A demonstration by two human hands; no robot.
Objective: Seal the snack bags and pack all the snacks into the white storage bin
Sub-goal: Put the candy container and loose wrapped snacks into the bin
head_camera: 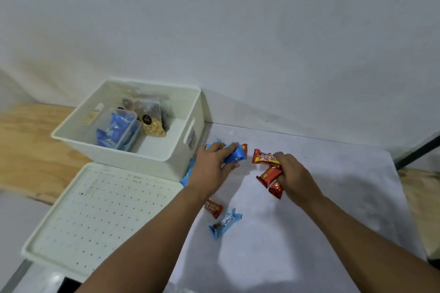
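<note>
The white storage bin (181, 102) stands at the back left and holds sealed snack bags (152, 121) and a clear tub of blue packets (116, 128). Just right of the bin, my left hand (212, 166) grips a bunch of blue snack bars (235, 154), with a red one behind them. My right hand (292, 173) holds several red snack bars (266, 157) fanned out above the white cloth (309, 233). One red bar (214, 208) and one blue bar (225, 221) lie loose on the cloth below my left wrist.
The bin's white perforated lid (100, 216) lies flat in front of the bin. A wooden tabletop (28, 150) shows at the left and far right. A dark bar (416, 150) slants at the right edge. A plain wall rises behind.
</note>
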